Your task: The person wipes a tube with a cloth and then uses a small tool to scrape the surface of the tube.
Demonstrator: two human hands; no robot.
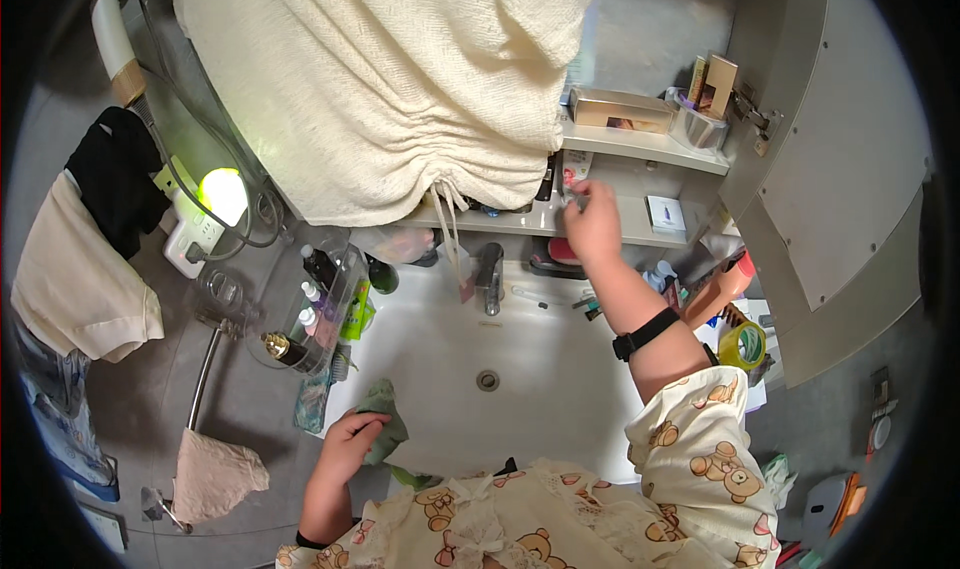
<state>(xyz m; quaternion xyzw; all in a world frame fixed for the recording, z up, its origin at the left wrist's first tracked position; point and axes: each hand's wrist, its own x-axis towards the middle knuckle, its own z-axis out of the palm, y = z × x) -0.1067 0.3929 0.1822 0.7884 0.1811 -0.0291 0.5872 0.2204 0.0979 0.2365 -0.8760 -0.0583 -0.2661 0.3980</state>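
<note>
My left hand (348,445) is closed on a grey-green cloth (387,424) over the front left rim of the white washbasin (555,379). Reaching up and forward, my right hand (597,227) is at the lower shelf (628,226) of an open wall cabinet. Its fingers are bent together at the shelf's left part; a small greyish thing shows at the fingertips, too unclear to name. Right behind them stands a small white and pink package (576,165). To the right on that shelf is a small white box (665,214).
A cream drawstring cloth (390,99) hangs over the cabinet's left side. The cabinet door (850,159) stands open at right. Below are a faucet (490,279), a clear rack of bottles (325,299), a hairbrush (728,284) and yellow tape (742,346). A lit lamp (222,197) glows at left.
</note>
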